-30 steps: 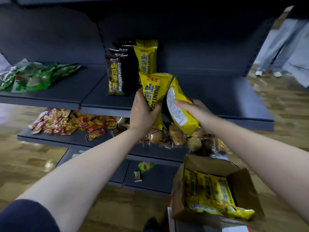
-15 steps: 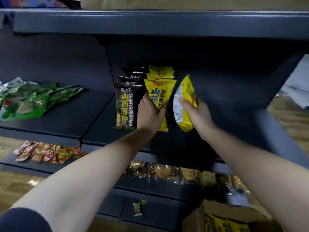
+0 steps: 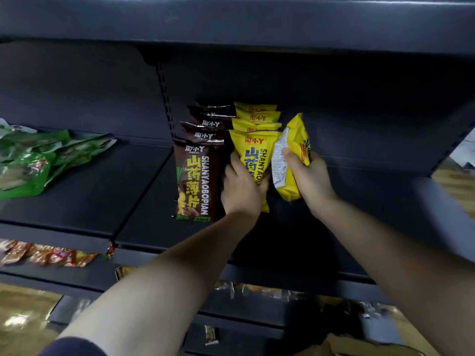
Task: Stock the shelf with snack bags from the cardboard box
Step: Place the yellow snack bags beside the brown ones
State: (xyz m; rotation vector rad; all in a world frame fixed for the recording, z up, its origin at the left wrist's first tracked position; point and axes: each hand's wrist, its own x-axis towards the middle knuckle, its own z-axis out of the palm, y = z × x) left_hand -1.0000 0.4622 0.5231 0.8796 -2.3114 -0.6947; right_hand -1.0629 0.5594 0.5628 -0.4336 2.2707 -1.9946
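Observation:
My left hand (image 3: 241, 187) grips a yellow snack bag (image 3: 253, 152) that stands upright at the front of a row of yellow bags (image 3: 255, 115) on the dark shelf (image 3: 144, 201). My right hand (image 3: 307, 177) holds a second yellow bag (image 3: 293, 150) just right of that row, turned edge-on with its white label facing left and tilted slightly. A row of brown snack bags (image 3: 198, 176) stands to the left of the yellow row. Only a corner of the cardboard box (image 3: 341, 346) shows at the bottom edge.
Green bags (image 3: 38, 160) lie flat on the left shelf section. Red and orange packets (image 3: 48, 255) fill the shelf below, and clear-wrapped pastries (image 3: 257, 289) lie under the main shelf. Another shelf (image 3: 231, 24) hangs overhead. The shelf to the right of my right hand is bare.
Both hands have carried the two yellow bags up from the shelf's front edge and deeper onto the shelf. My view has tilted up, so the box has dropped almost out of sight.

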